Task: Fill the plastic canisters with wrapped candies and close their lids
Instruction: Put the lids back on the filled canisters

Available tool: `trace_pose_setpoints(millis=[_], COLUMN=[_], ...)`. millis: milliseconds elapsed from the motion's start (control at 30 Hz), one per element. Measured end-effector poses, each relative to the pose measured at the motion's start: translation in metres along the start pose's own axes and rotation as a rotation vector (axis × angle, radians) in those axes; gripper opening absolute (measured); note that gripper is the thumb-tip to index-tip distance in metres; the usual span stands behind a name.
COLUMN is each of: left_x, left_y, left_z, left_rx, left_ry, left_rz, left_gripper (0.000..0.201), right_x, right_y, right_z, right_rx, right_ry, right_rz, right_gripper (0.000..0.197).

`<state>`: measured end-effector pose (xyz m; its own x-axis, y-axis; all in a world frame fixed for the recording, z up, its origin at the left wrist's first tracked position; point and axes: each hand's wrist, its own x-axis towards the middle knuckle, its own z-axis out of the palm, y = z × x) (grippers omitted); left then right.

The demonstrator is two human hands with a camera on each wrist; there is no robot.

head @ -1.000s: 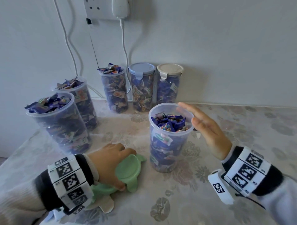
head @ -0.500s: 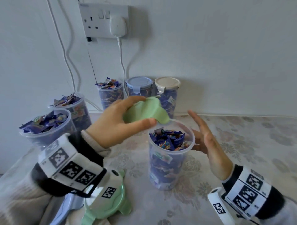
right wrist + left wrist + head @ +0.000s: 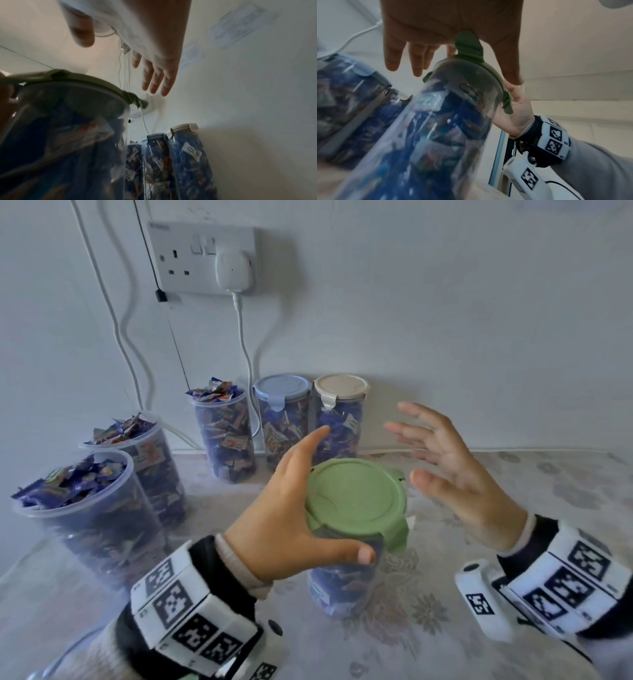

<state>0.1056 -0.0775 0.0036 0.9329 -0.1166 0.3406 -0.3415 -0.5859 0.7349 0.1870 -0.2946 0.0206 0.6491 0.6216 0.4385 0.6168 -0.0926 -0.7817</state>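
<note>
A clear canister (image 3: 342, 587) full of blue wrapped candies stands in the middle of the table. A green lid (image 3: 356, 498) lies on its mouth, its side tabs sticking out. My left hand (image 3: 284, 508) cups the lid's left edge, the thumb reaching along the front and the fingers straight. In the left wrist view the palm (image 3: 436, 27) touches a lid tab (image 3: 467, 46). My right hand (image 3: 455, 474) hovers just right of the lid with fingers spread, holding nothing. The right wrist view shows its fingers (image 3: 157, 75) above the lid (image 3: 85, 79).
Three open canisters heaped with candies stand at the left (image 3: 89, 518) (image 3: 144, 460) and back (image 3: 222, 436). Against the wall are closed ones with a blue lid (image 3: 282, 388) and a beige lid (image 3: 340, 386). Cables hang from a wall socket (image 3: 205, 258).
My left hand lifted the green lid off the table and set it on the middle canister. My right hand drew back from the rim and spread its fingers.
</note>
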Motion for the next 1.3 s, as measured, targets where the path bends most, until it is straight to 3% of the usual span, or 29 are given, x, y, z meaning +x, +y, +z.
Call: trace_pose_setpoints(millis=[100, 233, 400, 600, 833, 1100, 1300], left_x=[-0.014, -0.025, -0.03, -0.03, -0.032, -0.031, -0.031], left_y=[-0.011, -0.018, -0.03, -0.034, -0.032, -0.031, -0.032], left_z=[0.008, 0.025, 0.044, 0.046, 0.05, 0.048, 0.048], left_rx=[-0.261, -0.345, -0.403, -0.447, -0.468, -0.488, -0.506], left_ry=[0.101, 0.158, 0.227, 0.256, 0.295, 0.282, 0.277], left_rz=[-0.038, -0.023, -0.043, -0.07, -0.033, -0.003, 0.003], left_gripper=[0.122, 0.12, 0.087, 0.08, 0.07, 0.071, 0.072], right_x=[0.012, 0.03, 0.041, 0.045, 0.044, 0.041, 0.053], right_y=[-0.016, -0.032, -0.036, -0.044, -0.046, -0.047, -0.053], right_z=[-0.004, -0.002, 0.009, 0.014, 0.023, 0.027, 0.017], right_rx=[-0.152, -0.296, -0.423, -0.544, -0.649, -0.893, -0.802], right_ry=[-0.215, -0.401, -0.557, -0.568, -0.473, -0.566, -0.725], right_rz=[-0.034, -0.03, 0.024, 0.054, 0.062, 0.165, 0.236], right_gripper=[0.066, 0.068, 0.075, 0.081, 0.082, 0.103, 0.112])
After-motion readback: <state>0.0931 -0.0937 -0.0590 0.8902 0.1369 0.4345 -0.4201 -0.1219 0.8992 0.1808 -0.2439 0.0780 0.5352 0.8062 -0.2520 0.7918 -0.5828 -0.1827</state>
